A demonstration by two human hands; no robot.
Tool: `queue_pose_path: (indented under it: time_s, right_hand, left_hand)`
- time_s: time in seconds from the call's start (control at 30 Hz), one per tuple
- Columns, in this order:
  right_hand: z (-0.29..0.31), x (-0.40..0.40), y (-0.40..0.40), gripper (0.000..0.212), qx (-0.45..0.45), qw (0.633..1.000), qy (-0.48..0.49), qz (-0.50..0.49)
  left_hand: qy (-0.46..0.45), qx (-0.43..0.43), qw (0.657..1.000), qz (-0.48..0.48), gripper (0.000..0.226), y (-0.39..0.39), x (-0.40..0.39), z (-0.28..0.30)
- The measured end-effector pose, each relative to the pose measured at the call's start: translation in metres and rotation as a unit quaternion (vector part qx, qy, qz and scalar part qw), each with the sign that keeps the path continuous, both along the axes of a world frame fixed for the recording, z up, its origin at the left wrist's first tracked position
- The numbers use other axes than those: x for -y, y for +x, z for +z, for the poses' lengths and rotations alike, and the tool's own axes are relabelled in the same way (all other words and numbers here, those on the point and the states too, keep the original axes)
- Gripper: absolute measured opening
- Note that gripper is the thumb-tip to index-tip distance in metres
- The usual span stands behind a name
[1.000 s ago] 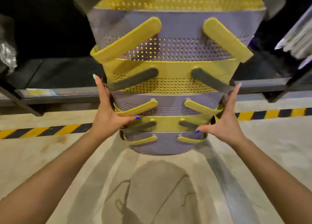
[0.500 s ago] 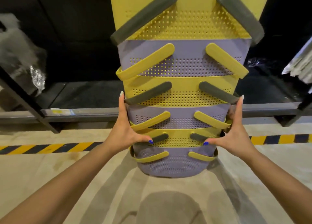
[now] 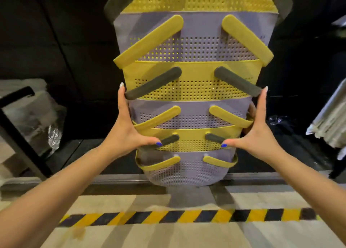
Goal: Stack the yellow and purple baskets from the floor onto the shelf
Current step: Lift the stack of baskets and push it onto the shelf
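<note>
- The tall nested stack of perforated yellow and purple plastic baskets [image 3: 189,90] now sits higher and closer in view than it did a second ago; the striped floor line that ran behind its lower part has dropped well below it.
- Its rounded purple bottom now hangs just over the grey metal front rail of the low shelf [image 3: 116,179], where earlier it hung over open floor. By that shift the carry looks nearly finished and the set-down is what remains (whether the base already touches the rail cannot be told).
- The left hand [image 3: 127,130] is spread flat against the stack's left flank, fingers pointing up, thumb hooked across a dark grey handle.
- The right hand [image 3: 256,130] mirrors it on the right flank, palm pressed in, thumb tip on the front. The stack is squeezed between the two palms, as before.
- The shelf's dark board [image 3: 74,154] looks bare directly behind the stack.
- To the left, clear plastic-wrapped bundles [image 3: 37,120] sit behind a black diagonal frame brace [image 3: 20,135]; at right, pale folded goods [image 3: 329,120] overhang.
- The pale concrete floor [image 3: 168,234] carries a yellow-and-black hazard stripe [image 3: 187,217] before the shelf, and the space behind is dark.
</note>
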State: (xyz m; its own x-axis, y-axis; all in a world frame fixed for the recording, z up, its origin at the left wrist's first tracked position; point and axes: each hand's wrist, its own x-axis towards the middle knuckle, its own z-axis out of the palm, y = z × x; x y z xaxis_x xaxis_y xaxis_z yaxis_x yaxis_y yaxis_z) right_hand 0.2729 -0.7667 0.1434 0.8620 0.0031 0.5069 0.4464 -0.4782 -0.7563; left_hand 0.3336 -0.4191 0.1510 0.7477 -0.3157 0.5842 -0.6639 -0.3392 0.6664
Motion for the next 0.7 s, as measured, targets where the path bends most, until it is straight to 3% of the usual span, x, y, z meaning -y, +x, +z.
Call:
queue_pose_path:
  time_s: [0.17,0.43,0.7]
  right_hand:
    - [0.017,0.001,0.049,0.145,0.029,1.0,-0.003,-0.011]
    - [-0.056,0.02,0.1,0.147,-0.006,1.0,-0.012,-0.008]
    - [-0.088,0.038,0.122,0.147,-0.022,0.998,-0.045,-0.027]
  left_hand:
    - [0.013,0.037,0.999,-0.015,0.146,0.053,0.01,0.02]
    - [0.021,0.006,1.0,0.006,0.147,0.092,0.022,-0.056]
    - [0.026,-0.023,0.999,0.029,0.146,0.113,0.037,-0.096]
